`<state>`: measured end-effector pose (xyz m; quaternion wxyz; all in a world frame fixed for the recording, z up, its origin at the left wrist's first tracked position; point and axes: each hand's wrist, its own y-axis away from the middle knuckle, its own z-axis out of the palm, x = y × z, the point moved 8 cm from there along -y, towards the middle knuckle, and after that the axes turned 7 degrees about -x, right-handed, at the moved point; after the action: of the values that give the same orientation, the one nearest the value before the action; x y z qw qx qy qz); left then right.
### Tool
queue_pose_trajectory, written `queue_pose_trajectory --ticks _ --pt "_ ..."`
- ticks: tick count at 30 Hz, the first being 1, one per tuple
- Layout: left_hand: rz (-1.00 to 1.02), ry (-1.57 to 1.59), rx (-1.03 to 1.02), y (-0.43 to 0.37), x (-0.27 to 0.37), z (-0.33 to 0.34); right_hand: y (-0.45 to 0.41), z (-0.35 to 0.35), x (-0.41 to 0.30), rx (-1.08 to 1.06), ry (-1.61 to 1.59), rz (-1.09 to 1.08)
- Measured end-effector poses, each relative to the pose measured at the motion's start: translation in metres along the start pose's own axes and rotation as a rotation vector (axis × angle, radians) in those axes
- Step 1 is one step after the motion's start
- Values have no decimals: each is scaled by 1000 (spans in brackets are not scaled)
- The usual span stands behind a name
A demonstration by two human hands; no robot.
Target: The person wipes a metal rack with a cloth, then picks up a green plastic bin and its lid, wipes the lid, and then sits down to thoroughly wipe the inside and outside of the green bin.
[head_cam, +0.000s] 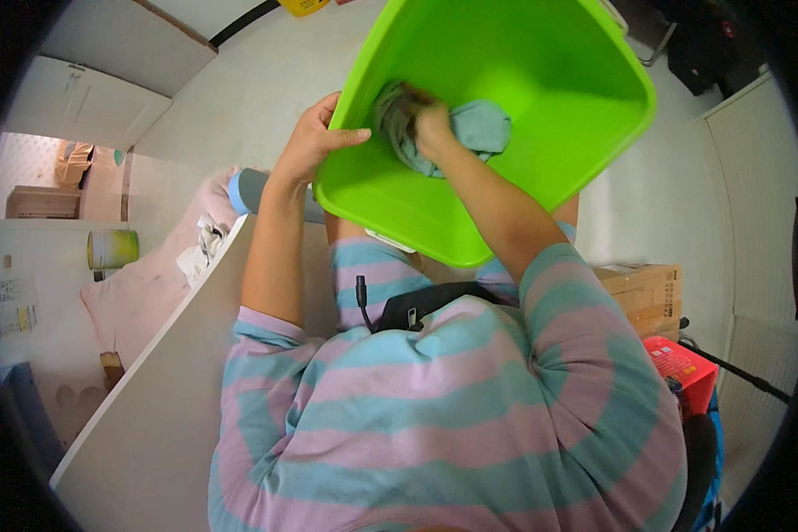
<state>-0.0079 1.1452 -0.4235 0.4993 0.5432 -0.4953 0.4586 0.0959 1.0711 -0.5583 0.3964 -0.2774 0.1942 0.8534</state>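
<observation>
A bright green plastic storage bin (572, 146) is tilted with its opening towards me, over my knees. My left hand (319, 136) grips its left rim, the thumb over the edge and the fingers behind the outer wall. Inside the bin my right hand (429, 123) is blurred and pressed into a grey-green cloth (399, 136) near the left inner wall; its fingertips are partly hidden in shadow and fabric. To the right of that hand, a lighter bunched part of cloth (482, 126) lies on the bin's inside; whether both are one piece, I cannot tell.
A white panel (166, 399) stands close to my left arm, with a pink blanket (146, 292) beyond it. Right of me are a cardboard box (648, 299), a red box (685, 369) and a black pole (738, 372). A yellow container (302, 6) is beyond the bin.
</observation>
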Motion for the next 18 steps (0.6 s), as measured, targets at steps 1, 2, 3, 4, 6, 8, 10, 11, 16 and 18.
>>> queue_pose_trajectory --ticks 1,2,3,4,6,8,10,11,16,18 --pt "25 55 14 3 -1 2 -6 -6 4 3 -8 10" --pt "53 102 10 2 1 4 -13 -8 -7 -44 428 -149" --pt "53 98 -2 -2 -2 3 -16 -7 -13 -92 875 -309" --pt "98 60 -18 -7 -4 -1 -10 5 -5 -146 1095 -552" --pt "145 33 -23 -14 -7 -4 4 -3 36 -190 1281 -463" --pt "136 39 49 -18 -5 -8 8 4 46 -234 1458 -379" --pt "155 9 76 -18 -1 -11 4 7 53 -325 1158 55" --pt "172 -16 100 -19 2 -13 11 20 46 -323 1156 49" --pt "143 -156 196 -25 4 -36 102 99 31 -538 821 -125" --pt "101 -212 206 -23 0 -40 133 129 11 -795 1196 -46"
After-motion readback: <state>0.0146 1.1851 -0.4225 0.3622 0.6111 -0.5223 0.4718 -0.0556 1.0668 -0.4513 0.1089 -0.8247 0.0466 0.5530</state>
